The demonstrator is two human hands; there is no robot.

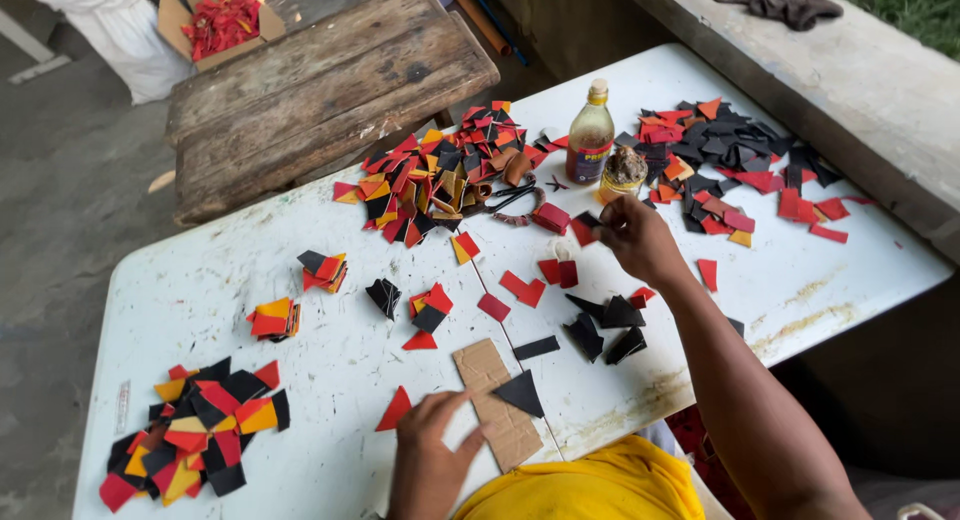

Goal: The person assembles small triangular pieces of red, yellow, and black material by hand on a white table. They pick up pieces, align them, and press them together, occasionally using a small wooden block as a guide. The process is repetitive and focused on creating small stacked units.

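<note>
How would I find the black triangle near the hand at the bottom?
Start at the white table and go to its near edge, where the left hand presses on a brown cardboard strip. The black triangle lies on that strip, the only piece resting on cardboard.

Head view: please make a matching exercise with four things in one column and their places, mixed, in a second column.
Things:
1. glue bottle
2. cardboard strip
3. cardboard box of red pieces
4. dark glove

Places:
A. on the concrete ledge
B. on the ground beyond the wooden bench
C. under the left hand
D. upright on the white table, beyond the right hand

Pairs: 1-D, 2-C, 3-B, 4-A
</note>
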